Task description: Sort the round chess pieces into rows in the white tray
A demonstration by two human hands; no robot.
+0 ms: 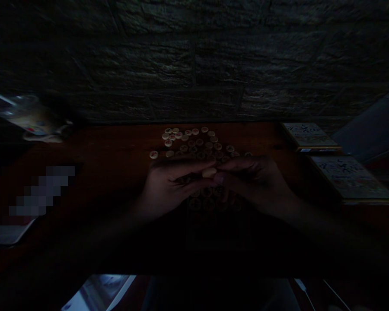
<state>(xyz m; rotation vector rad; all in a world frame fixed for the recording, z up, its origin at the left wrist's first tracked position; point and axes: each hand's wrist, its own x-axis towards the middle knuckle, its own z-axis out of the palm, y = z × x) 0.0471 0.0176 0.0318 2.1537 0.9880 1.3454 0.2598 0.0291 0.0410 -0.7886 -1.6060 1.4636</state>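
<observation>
In dim light both hands meet at the middle of the table. One pale round Chinese chess piece (209, 172) is seen edge-on between the fingertips. My left hand (168, 183) pinches its left side with thumb and fingers. From the other side, my right hand (259, 181) closes on the same piece, the thumb against its right edge. Loose Chinese chess pieces (195, 131), some with red characters and some with dark ones, lie beyond the hands. Below them, more pieces (208, 204) sit side by side in rows, in deep shadow; what they rest on is hard to make out.
Two flat patterned boxes (353, 178) lie at the right of the wooden table (116, 142). A clear cup (32, 119) with a straw stands at the far left, and a blurred-out flat object (39, 194) is nearer. A stone-block wall (194, 65) rises behind.
</observation>
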